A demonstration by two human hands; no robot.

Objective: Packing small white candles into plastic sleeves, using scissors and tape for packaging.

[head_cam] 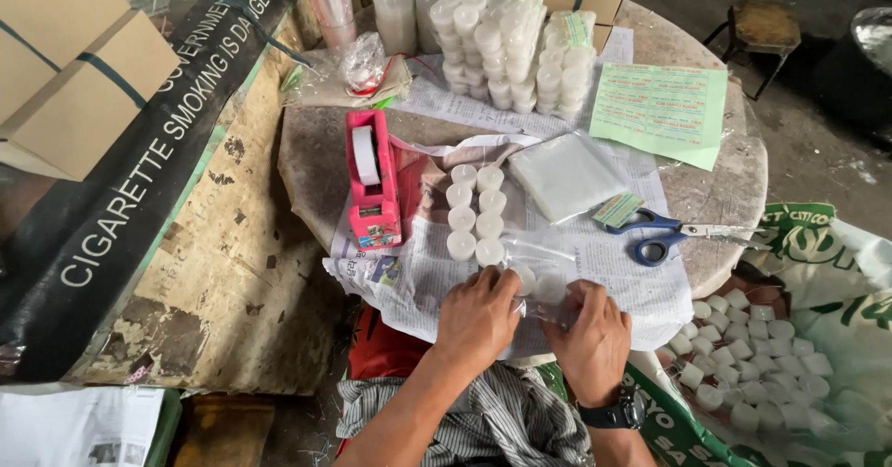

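Observation:
A clear plastic bag (520, 249) lies on newspaper (595, 253) on a round table, with two rows of small white candles (474, 211) inside it. My left hand (478, 314) and my right hand (590, 337) both pinch the near, open end of that bag, close together at the table's front edge. A watch sits on my right wrist.
A pink tape dispenser (372, 184) stands left of the candles. Blue-handled scissors (664, 235), a small label and a stack of clear bags (567, 174) lie to the right. Packed candle bags (511, 44) stand at the back. A sack of loose candles (753, 355) sits lower right.

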